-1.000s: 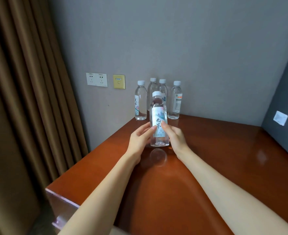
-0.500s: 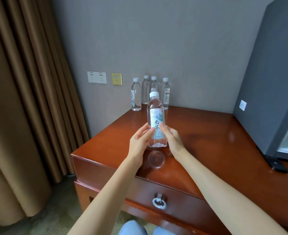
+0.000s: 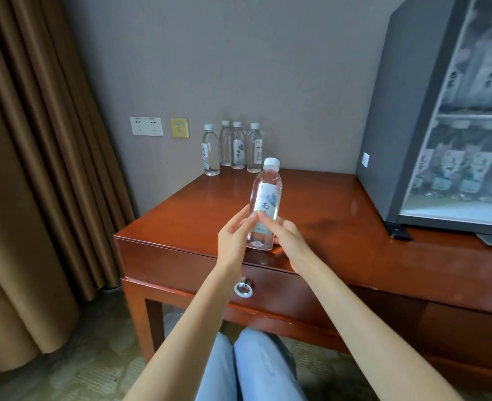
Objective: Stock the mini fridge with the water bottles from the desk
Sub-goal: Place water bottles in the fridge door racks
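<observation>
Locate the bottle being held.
Head view, centre: the held bottle is gripped between left hand and right hand over the desk front, left of the mini fridge.

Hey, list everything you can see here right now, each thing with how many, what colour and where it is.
held bottle: one, clear, white cap, tilted near the desk's front edge
back bottles: four, clear, white caps, upright on the desk by the wall
desk: one, reddish-brown wood, centre
mini fridge: one, grey, glass-fronted, on the desk's right end
fridge bottles: several, blurred, on two shelves inside
ring pull: one, silver, desk drawer front
socket plate: one, white, wall left of the back bottles
yellow plate: one, beside the socket plate
curtain: one, brown, left
legs: two, light blue jeans, bottom centre
left hand: holds the held bottle's left side
right hand: holds its right side
</observation>
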The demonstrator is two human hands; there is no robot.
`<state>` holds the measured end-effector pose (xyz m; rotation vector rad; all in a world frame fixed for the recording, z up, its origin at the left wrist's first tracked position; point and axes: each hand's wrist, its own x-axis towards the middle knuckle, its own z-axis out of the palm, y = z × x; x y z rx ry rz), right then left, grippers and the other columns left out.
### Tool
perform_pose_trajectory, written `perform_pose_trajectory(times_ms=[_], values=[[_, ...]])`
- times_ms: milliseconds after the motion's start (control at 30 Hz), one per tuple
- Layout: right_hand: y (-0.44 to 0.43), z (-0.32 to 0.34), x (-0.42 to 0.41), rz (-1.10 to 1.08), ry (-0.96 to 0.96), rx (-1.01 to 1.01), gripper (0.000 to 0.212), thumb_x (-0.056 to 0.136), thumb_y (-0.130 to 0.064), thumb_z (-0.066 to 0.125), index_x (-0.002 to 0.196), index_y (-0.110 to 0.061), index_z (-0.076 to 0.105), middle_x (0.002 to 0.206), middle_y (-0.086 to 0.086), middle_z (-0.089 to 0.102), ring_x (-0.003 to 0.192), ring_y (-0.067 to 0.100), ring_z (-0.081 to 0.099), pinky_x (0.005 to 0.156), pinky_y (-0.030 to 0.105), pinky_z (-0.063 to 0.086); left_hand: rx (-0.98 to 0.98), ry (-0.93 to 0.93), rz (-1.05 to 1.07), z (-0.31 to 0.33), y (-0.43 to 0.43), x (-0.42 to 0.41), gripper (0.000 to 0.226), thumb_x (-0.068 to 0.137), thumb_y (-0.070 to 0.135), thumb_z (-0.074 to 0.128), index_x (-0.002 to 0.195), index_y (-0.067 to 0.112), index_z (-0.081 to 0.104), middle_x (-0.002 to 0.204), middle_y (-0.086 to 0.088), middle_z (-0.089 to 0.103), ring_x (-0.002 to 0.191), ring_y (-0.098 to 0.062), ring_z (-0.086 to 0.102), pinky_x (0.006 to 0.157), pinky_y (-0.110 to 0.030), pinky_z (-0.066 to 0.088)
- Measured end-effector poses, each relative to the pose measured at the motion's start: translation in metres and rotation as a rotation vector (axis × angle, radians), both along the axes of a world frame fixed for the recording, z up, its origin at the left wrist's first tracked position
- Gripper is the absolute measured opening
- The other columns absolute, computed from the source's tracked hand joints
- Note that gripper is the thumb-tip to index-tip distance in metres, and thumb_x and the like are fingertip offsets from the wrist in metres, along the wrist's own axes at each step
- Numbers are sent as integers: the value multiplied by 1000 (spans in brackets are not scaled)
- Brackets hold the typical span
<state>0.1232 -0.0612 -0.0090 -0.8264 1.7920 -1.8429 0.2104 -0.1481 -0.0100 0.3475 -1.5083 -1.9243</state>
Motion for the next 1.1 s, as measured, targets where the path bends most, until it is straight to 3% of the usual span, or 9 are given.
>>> perform_pose_trajectory(times_ms=[67,167,433,500,600,767,933,1033,1100], values=[[19,-2,4,-46,27,-14,29,84,-53,63,102,-30,62,83,-16,75,77,0,71,54,9,48,-34,-11,-68,-1,14,1,48,89,29,66,135,19,56,114,-5,71,102,-27,68,99,-40,49],[51,-2,9,-91,85,3,52,69,-67,62,110,-35,59,93,-15,74,86,1,70,62,10,50,-55,-10,-164,-4,35,2,48,90,28,64,136,18,54,116,-5,70,105,-35,66,99,-41,49],[131,0,-3,-202,149,34,68,71,-66,58,126,-27,58,101,-10,73,91,4,70,66,11,48,-64,-12,-368,2,99,-17,38,91,24,64,129,21,59,117,-3,70,105,-20,68,90,-32,54],[149,0,-8,-221,145,32,65,71,-65,58,126,-28,57,100,-14,72,89,-2,68,64,7,48,-70,-20,-392,2,112,-26,41,91,24,65,131,19,58,118,-2,70,105,-19,68,92,-34,53],[175,0,-16,-259,144,32,68,73,-62,60,131,-27,53,114,-8,69,100,3,66,74,14,49,-108,-33,-438,2,131,-42,40,91,23,65,130,24,57,121,0,68,110,-19,65,101,-41,49],[226,1,-26,-354,154,26,56,75,-55,62,124,-28,58,112,-7,71,103,6,66,82,17,50,-117,-38,-551,2,170,-69,34,89,20,68,121,29,59,123,-1,67,115,-21,63,106,-43,44],[284,0,-36,-504,140,35,31,88,-40,62,116,-27,60,100,-12,72,89,-3,69,70,8,49,-112,-26,-696,3,225,-97,27,90,18,66,113,32,63,115,-1,71,109,-21,66,98,-38,51],[321,-1,-41,-600,129,46,14,91,-35,61,105,-33,61,92,-14,73,83,-4,69,67,7,48,-119,-18,-786,0,259,-114,32,90,20,67,120,29,60,120,-1,68,109,-19,66,101,-41,49],[346,-3,-41,-665,124,50,15,91,-36,61,106,-33,60,93,-14,72,82,-5,69,65,6,48,-137,-9,-846,-2,282,-125,40,89,22,68,128,25,58,124,0,67,113,-20,64,103,-44,47]])
